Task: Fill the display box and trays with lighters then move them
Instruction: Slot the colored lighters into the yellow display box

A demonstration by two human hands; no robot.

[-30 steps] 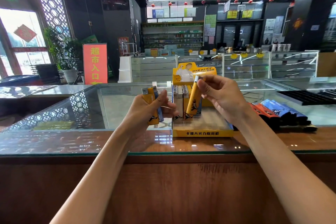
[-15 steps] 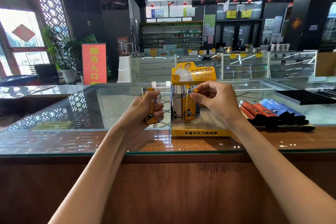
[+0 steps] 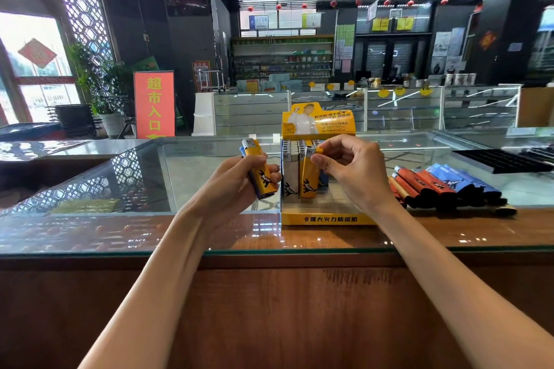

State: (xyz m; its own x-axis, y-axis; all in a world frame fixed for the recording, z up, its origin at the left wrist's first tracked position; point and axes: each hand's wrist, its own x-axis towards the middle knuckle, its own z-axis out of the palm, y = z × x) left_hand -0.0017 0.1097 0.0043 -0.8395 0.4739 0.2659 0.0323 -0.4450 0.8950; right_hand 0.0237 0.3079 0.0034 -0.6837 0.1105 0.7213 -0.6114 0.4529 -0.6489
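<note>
While boxed, lighter (image 3: 308,181) btwn R fingers (image 3: 323,165)

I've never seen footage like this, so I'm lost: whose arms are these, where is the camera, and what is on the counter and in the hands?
No machine here: a person works with bare hands, filmed by a wide-angle camera worn on their head, looking forward and down. On the glass counter stands a yellow display box, partly filled with upright lighters. The right hand pinches the top of a yellow lighter standing in its front row. The left hand grips spare lighters, yellow in front, blue behind. Loose lighters, red and blue, lie right of the box.
</note>
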